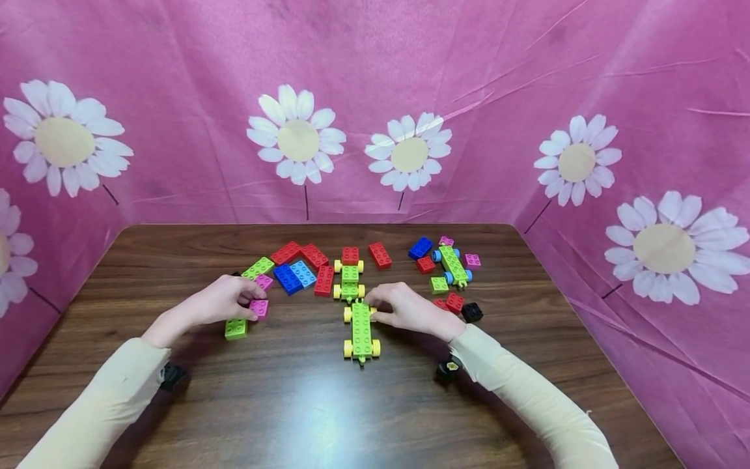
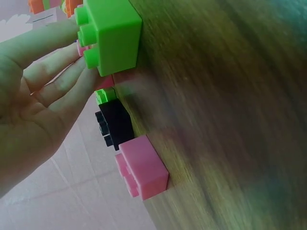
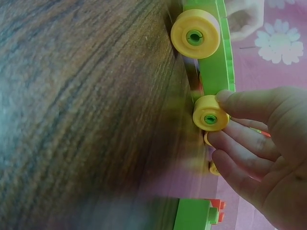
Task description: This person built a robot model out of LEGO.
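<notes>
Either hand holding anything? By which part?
Right hand: the nearest green car base, pinched at its far right yellow wheel. Left hand: at a pink brick; whether it's gripped can't be told.

Smooth plastic bricks (image 1: 288,279); glossy wood-grain table (image 1: 263,410)

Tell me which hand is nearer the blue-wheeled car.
Right. The right hand is left of the blue-wheeled car and closer to the person, at a yellow-wheeled car; the left hand is much farther left, at a pink brick.
</notes>
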`<control>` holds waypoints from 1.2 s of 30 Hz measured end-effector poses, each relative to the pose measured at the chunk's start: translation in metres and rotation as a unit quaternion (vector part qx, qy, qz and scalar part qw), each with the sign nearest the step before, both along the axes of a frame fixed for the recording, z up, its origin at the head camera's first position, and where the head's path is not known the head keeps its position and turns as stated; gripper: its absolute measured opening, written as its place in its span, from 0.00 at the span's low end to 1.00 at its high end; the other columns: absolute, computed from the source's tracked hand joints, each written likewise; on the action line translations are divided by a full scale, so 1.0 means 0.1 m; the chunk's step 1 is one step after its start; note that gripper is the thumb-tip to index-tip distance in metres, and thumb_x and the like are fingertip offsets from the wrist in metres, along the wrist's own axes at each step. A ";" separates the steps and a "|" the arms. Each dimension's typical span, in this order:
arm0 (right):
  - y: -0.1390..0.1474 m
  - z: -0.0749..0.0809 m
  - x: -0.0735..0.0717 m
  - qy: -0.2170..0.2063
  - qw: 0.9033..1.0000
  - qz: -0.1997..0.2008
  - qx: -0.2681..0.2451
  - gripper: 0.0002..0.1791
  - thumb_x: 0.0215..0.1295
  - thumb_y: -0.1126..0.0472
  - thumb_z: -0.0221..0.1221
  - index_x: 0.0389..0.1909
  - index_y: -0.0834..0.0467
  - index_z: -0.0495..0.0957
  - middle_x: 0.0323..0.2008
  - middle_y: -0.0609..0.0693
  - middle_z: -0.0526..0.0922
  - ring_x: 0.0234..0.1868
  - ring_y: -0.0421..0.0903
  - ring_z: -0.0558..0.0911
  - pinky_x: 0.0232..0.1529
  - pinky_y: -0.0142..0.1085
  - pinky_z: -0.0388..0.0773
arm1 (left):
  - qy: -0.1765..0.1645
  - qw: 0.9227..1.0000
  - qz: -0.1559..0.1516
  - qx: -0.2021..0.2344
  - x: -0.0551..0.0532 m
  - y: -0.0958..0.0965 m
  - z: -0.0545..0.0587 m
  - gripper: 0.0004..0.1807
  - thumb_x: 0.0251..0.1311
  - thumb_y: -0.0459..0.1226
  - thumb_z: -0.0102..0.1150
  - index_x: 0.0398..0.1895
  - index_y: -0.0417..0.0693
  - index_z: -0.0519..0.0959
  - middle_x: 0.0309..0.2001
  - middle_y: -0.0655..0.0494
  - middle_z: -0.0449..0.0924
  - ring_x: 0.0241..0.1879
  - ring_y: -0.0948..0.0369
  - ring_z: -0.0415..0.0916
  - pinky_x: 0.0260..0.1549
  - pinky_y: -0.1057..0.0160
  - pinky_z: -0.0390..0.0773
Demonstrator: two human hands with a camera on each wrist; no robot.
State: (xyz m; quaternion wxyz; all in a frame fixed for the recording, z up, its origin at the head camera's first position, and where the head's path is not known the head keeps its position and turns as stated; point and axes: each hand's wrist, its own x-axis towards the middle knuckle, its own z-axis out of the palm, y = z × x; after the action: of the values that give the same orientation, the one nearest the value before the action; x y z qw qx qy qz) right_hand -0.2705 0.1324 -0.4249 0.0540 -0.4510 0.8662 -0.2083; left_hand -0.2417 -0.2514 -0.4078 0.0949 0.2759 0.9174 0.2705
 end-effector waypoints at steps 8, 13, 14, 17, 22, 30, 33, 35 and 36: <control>-0.02 -0.02 -0.03 0.008 1.000 0.007 -0.006 0.13 0.64 0.60 0.65 0.48 0.58 0.82 0.46 0.51 0.87 0.48 0.43 0.85 0.51 0.37 0.83 | 0.008 1.000 0.006 -0.022 -0.02 0.03 0.00 0.15 0.48 0.34 0.75 0.38 0.37 0.83 0.36 0.48 0.88 0.37 0.54 0.85 0.38 0.55 0.85; -0.03 -0.04 -0.03 0.010 1.000 0.010 -0.005 0.14 0.65 0.60 0.64 0.50 0.59 0.82 0.47 0.51 0.87 0.49 0.43 0.85 0.52 0.37 0.83 | 0.027 0.999 -0.002 -0.024 -0.03 0.04 0.00 0.13 0.49 0.34 0.74 0.37 0.38 0.83 0.34 0.51 0.87 0.35 0.56 0.85 0.37 0.56 0.85; -0.03 -0.04 -0.03 0.010 1.000 0.010 -0.004 0.14 0.65 0.60 0.64 0.50 0.59 0.82 0.48 0.51 0.87 0.49 0.43 0.85 0.52 0.36 0.83 | 0.036 0.999 -0.006 -0.024 -0.03 0.04 -0.01 0.12 0.49 0.34 0.74 0.36 0.38 0.83 0.34 0.51 0.87 0.35 0.56 0.85 0.36 0.57 0.85; -0.04 -0.05 -0.03 0.010 1.000 0.010 -0.003 0.15 0.65 0.60 0.64 0.51 0.59 0.81 0.48 0.51 0.87 0.49 0.43 0.85 0.52 0.36 0.83 | 0.063 0.998 -0.014 -0.019 -0.02 0.07 0.00 0.11 0.50 0.34 0.73 0.35 0.39 0.84 0.33 0.52 0.87 0.33 0.58 0.84 0.34 0.59 0.85; -0.04 -0.07 -0.03 0.015 1.000 0.010 -0.006 0.15 0.65 0.60 0.65 0.50 0.59 0.82 0.47 0.51 0.87 0.49 0.43 0.85 0.51 0.36 0.83 | 0.093 0.995 -0.022 -0.014 -0.01 0.19 0.06 0.10 0.53 0.35 0.73 0.36 0.41 0.84 0.35 0.53 0.86 0.34 0.61 0.82 0.34 0.60 0.85; 0.00 -0.06 -0.02 0.010 1.000 0.002 -0.017 0.14 0.63 0.57 0.67 0.47 0.58 0.82 0.44 0.51 0.87 0.44 0.42 0.85 0.48 0.34 0.83 | 0.084 0.995 -0.040 -0.023 0.01 0.50 0.13 0.13 0.58 0.38 0.69 0.44 0.42 0.84 0.41 0.51 0.86 0.37 0.63 0.80 0.38 0.61 0.84; 0.02 -0.04 -0.01 0.003 1.000 -0.002 -0.017 0.13 0.63 0.57 0.67 0.47 0.57 0.82 0.44 0.50 0.87 0.43 0.41 0.85 0.47 0.34 0.83 | 0.083 0.995 -0.051 -0.014 0.01 0.63 0.12 0.13 0.59 0.39 0.68 0.45 0.43 0.84 0.41 0.52 0.86 0.38 0.63 0.80 0.39 0.62 0.83; 0.03 -0.04 -0.01 0.003 1.000 -0.002 -0.014 0.13 0.63 0.58 0.67 0.47 0.57 0.82 0.44 0.50 0.87 0.43 0.41 0.84 0.47 0.34 0.83 | 0.081 0.995 -0.055 -0.005 0.01 0.71 0.11 0.13 0.59 0.40 0.68 0.45 0.44 0.84 0.42 0.53 0.86 0.38 0.63 0.80 0.39 0.62 0.83; 0.03 -0.04 -0.01 0.003 1.000 -0.001 -0.012 0.13 0.63 0.58 0.66 0.46 0.57 0.83 0.44 0.50 0.87 0.44 0.41 0.84 0.48 0.34 0.83 | 0.081 0.995 -0.057 -0.001 0.01 0.75 0.11 0.14 0.59 0.40 0.69 0.45 0.44 0.84 0.42 0.53 0.86 0.38 0.64 0.80 0.40 0.62 0.83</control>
State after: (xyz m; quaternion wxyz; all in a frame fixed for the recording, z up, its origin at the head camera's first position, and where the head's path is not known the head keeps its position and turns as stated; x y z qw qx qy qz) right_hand -0.2713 0.1354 -0.4290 0.0455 -0.4512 0.8643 -0.2175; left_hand -0.2405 -0.1767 -0.3966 0.0362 0.3486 0.9052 0.2402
